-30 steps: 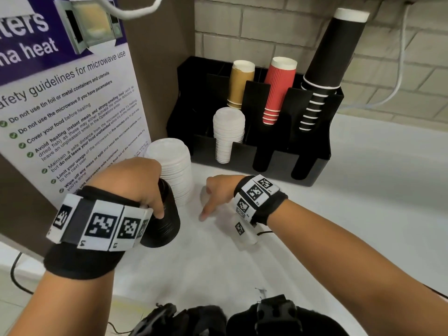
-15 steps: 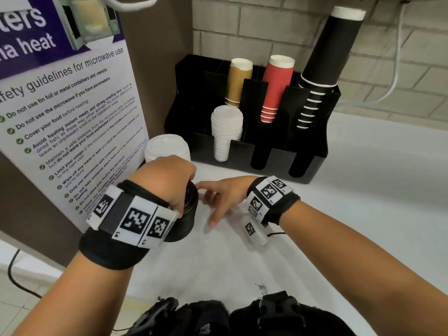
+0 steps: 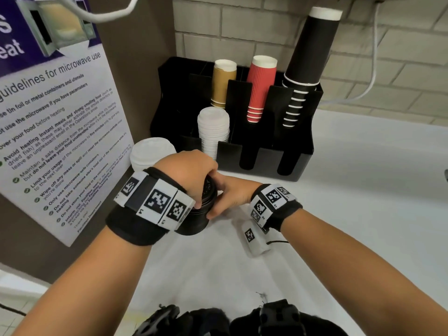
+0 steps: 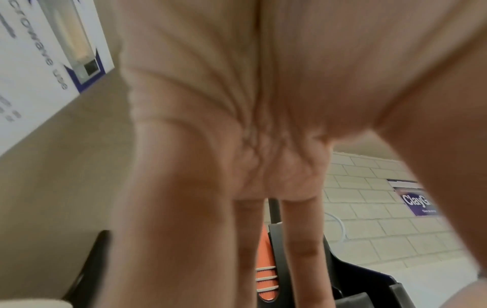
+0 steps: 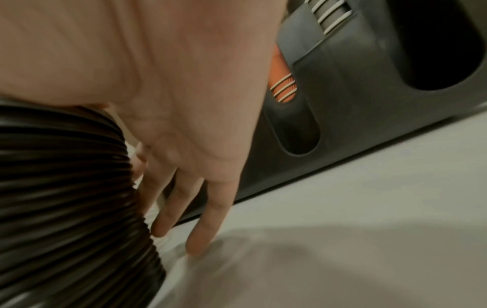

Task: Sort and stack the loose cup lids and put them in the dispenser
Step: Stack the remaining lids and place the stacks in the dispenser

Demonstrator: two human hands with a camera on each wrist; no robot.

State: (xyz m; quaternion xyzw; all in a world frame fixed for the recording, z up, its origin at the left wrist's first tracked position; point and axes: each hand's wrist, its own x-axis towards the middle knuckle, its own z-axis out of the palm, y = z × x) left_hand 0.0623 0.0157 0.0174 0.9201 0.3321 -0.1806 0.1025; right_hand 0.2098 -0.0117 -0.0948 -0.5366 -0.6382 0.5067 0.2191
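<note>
The left hand (image 3: 188, 174) is covering most of the stack of black lids (image 3: 202, 209), the white lid stack (image 3: 151, 154) is sitting half hidden behind it, and the poster (image 3: 55, 122) is being cropped at the frame's left edge.

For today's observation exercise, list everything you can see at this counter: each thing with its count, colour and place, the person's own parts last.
black lid stack: one, black, held between both hands
white lid stack: one, white, on counter left of dispenser
white lids in dispenser: one stack, white, front-left slot
dispenser: one, black, against brick wall
tan cups: one stack, back slot
red cups: one stack, middle slot
black cups: one tall stack, right slot
poster: one, white and purple, left
counter: white
left hand: grips black lids
right hand: touches black lids
</note>
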